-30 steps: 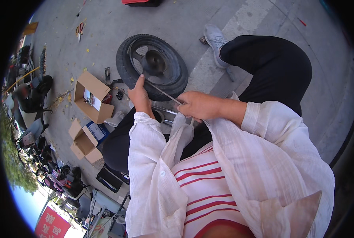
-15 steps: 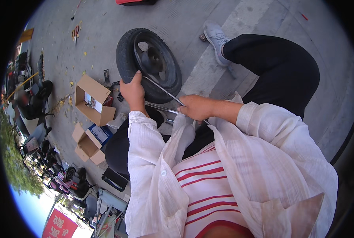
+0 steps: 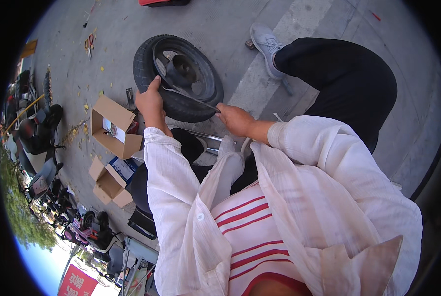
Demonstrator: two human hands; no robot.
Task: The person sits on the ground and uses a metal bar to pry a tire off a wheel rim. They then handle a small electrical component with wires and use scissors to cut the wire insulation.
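A black tyre (image 3: pixel 144 66) on a dark spoked wheel rim (image 3: pixel 183 69) stands tilted on the ground in front of me. My left hand (image 3: pixel 150 102) is closed round the tyre's near left side, its thumb lying at the rim edge. My right hand (image 3: pixel 235 120) is closed on the near end of a slim metal tyre lever (image 3: pixel 193 99). The lever's far end meets the rim edge beside my left thumb; whether its tip is under the tyre bead I cannot tell. Further metal bars (image 3: pixel 208 138) lie below the tyre, between my legs.
Two open cardboard boxes (image 3: pixel 102 132) (image 3: pixel 104 185) stand to the left. Red-handled scissors (image 3: pixel 89 44) lie farther off. A red case (image 3: pixel 163 2) is at the top edge. Parked scooters (image 3: pixel 42 130) line the left side. My shoe (image 3: pixel 266 42) rests right of the wheel.
My right hand has moved away from my body and swung the lever's near end toward the tyre. The wheel and my left hand appear slightly farther left.
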